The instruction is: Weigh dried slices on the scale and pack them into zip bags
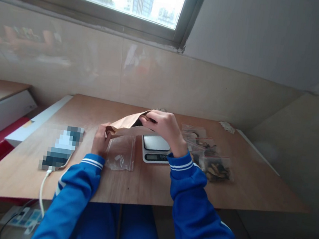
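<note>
A brown paper bag (128,122) is held up above the table, lying roughly sideways. My left hand (101,139) is closed around its left end. At the right end, my right hand (166,126) grips the bag's edge, its fingertips partly hidden at the dark opening. Below the bag lies a clear zip bag (121,153) with a small whitish thing in it. A white kitchen scale (155,157) with a metal plate and a dark display stands below my right hand, partly covered by the hand and sleeve.
Right of the scale lie several clear zip bags with dark dried pieces, the nearest bag (217,170) being fullest. A phone (62,148) rests at the left with a white cable (42,190) hanging over the front edge. A crumpled white scrap (227,126) lies at the back right.
</note>
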`<state>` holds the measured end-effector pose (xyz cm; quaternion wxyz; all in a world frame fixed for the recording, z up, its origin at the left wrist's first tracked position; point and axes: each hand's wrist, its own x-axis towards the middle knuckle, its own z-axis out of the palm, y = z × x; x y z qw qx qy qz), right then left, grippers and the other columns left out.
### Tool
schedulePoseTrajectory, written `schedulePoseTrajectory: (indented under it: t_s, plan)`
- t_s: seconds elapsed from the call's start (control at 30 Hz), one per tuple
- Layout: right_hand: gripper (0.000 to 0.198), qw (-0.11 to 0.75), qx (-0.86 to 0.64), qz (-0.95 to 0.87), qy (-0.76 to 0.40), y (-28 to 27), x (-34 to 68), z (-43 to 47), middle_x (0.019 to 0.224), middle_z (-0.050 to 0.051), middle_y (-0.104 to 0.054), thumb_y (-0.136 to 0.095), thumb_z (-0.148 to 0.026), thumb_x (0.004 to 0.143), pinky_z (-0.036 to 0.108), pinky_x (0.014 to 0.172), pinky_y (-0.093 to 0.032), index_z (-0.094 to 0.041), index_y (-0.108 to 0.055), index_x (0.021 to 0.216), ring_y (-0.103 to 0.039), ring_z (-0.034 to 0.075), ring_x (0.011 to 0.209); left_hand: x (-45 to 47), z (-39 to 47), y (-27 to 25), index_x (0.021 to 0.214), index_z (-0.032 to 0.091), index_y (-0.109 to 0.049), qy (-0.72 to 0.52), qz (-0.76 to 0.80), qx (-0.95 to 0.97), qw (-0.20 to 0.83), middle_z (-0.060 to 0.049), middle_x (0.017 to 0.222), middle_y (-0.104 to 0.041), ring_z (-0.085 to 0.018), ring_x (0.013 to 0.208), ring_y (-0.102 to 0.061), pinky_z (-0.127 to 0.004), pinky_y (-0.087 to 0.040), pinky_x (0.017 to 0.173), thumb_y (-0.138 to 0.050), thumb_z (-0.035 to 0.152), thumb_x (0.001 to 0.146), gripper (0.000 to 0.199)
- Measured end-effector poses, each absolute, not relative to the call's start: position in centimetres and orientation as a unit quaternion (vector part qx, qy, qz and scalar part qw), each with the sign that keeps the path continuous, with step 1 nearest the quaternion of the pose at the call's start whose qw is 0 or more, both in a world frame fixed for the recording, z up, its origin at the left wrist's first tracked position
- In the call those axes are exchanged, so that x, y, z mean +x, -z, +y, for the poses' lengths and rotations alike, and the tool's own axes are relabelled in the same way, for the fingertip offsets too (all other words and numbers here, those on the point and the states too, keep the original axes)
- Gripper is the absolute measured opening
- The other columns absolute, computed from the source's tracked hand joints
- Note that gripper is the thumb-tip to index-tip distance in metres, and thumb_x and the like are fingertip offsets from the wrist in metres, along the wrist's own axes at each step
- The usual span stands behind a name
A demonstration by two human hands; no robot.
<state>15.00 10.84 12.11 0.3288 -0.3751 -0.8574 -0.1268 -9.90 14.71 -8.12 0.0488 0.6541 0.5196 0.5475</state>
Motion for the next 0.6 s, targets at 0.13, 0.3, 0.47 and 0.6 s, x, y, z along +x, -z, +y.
schedulePoseTrajectory:
  t_s: [0.13,0.3,0.47,0.6]
  plan:
    - [0.036,0.290,-0.349,-0.877,0.161,-12.9,14.7,11.5,0.069,0.000,-0.064,-0.051,-0.040,0.095,0.024,0.052,-0.027,-0.018,-0.066,0.069,-0.054,0.009,0.057,-10.4,14.6,7.9,0.103,0.017,-0.057,-0.547,0.555,0.627,0.015,-0.009,0.094,-0.064,-0.025,0.093,-0.060,-0.041,-0.045,0.090,-0.047,0.022,0.083,0.023]
    - [0.041,0.297,-0.323,-0.888,0.140,-13.7,15.1,12.5,0.069,0.000,-0.062,-0.047,-0.046,0.096,0.022,0.053,-0.031,-0.018,-0.067,0.074,-0.054,0.009,0.059,-10.8,14.7,7.8,0.102,0.019,-0.056,-0.553,0.567,0.608,0.052,-0.007,0.095,-0.064,-0.023,0.091,-0.060,-0.037,-0.046,0.086,-0.047,0.023,0.084,0.021]
    - [0.045,0.485,-0.362,-0.795,0.037,-12.9,17.5,14.5,0.063,0.000,-0.060,-0.053,-0.055,0.090,0.022,0.057,-0.038,-0.017,-0.067,0.069,-0.053,0.010,0.059,-10.9,15.1,7.9,0.097,0.020,-0.057,-0.534,0.597,0.591,0.094,-0.006,0.092,-0.062,-0.024,0.086,-0.060,-0.036,-0.047,0.078,-0.055,0.040,0.082,0.025]
    - [0.049,0.575,-0.470,-0.665,-0.081,-7.9,19.7,16.2,0.065,0.003,-0.064,-0.051,-0.060,0.087,0.024,0.058,-0.041,-0.016,-0.068,0.073,-0.058,0.015,0.062,-11.0,15.2,7.9,0.092,0.019,-0.055,-0.538,0.630,0.552,0.091,-0.005,0.086,-0.059,-0.024,0.082,-0.057,-0.036,-0.045,0.075,-0.055,0.051,0.081,0.034]
